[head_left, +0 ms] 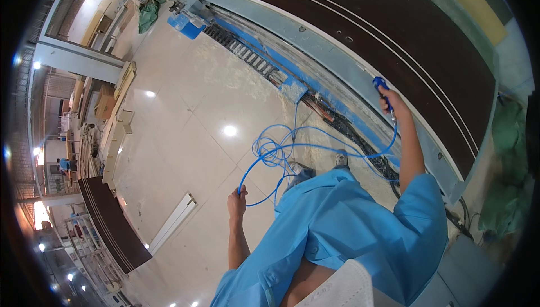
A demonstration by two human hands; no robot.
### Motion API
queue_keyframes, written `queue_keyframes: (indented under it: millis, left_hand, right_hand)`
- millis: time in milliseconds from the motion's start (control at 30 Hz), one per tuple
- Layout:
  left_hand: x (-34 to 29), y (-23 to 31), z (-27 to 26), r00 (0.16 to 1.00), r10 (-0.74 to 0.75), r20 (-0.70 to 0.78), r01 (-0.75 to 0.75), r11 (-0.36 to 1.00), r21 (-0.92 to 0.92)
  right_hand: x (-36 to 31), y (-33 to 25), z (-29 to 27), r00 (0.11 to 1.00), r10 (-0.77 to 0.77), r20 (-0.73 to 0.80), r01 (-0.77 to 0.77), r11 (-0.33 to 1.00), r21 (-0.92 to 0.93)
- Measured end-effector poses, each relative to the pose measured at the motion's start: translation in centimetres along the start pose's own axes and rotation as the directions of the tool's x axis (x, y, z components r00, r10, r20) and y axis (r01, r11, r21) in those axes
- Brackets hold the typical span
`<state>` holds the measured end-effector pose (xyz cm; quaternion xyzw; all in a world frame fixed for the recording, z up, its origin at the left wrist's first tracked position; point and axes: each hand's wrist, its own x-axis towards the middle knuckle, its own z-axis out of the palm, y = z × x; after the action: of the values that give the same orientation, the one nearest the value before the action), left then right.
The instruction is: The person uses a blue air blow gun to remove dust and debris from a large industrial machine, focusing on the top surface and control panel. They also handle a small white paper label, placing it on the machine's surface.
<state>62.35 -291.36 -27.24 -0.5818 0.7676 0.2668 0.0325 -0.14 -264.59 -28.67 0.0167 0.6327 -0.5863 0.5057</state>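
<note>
My right hand (392,100) is wrapped round a blue air blow gun (379,83), held over the near edge of the machine bed. A thin blue air hose (343,150) runs from the gun's lower end. My left hand (237,201) grips that hose lower down on the left, above the tiled floor. Between my hands, loose loops of the hose hang in front of my shoes. A dark brown panel (360,23) with pale lines along it lies on the machine bed beyond my right hand, with pale dust at its far side.
A black cable chain (242,48) and dusty blue rail (332,96) run along the machine's near side. On the floor to the left lie a white strip (172,222) and another brown panel (112,225). Green sheeting (509,166) hangs at the right.
</note>
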Motion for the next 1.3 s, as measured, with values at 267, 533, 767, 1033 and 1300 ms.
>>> queue_keyframes:
  millis: [267, 533, 767, 1033, 1300]
  left_hand:
    - [5.3, -7.1, -3.6, 1.000, 0.025, -0.017, -0.026, 0.998, -0.052]
    - [10.9, -6.3, -4.9, 0.980, 0.185, 0.073, -0.183, 0.983, -0.032]
    - [12.8, -5.4, -3.7, 0.927, 0.333, 0.176, -0.338, 0.941, 0.003]
    - [4.9, -2.5, 3.7, 0.870, 0.452, 0.197, -0.454, 0.890, -0.039]
    - [-11.5, 7.8, 14.5, 0.897, 0.357, 0.261, -0.383, 0.922, 0.053]
  right_hand:
    - [-5.7, 11.1, 5.3, 0.775, 0.049, -0.630, 0.320, 0.829, 0.459]
    - [-7.6, 12.8, 8.5, 0.918, 0.003, -0.398, 0.237, 0.799, 0.552]
    - [-16.9, 17.0, 3.9, 0.796, 0.080, -0.600, 0.298, 0.811, 0.504]
    - [-31.2, 28.9, -14.6, 0.426, 0.153, -0.892, 0.792, 0.414, 0.449]
    - [-38.6, 33.6, -35.5, 0.697, 0.158, -0.699, 0.384, 0.742, 0.550]
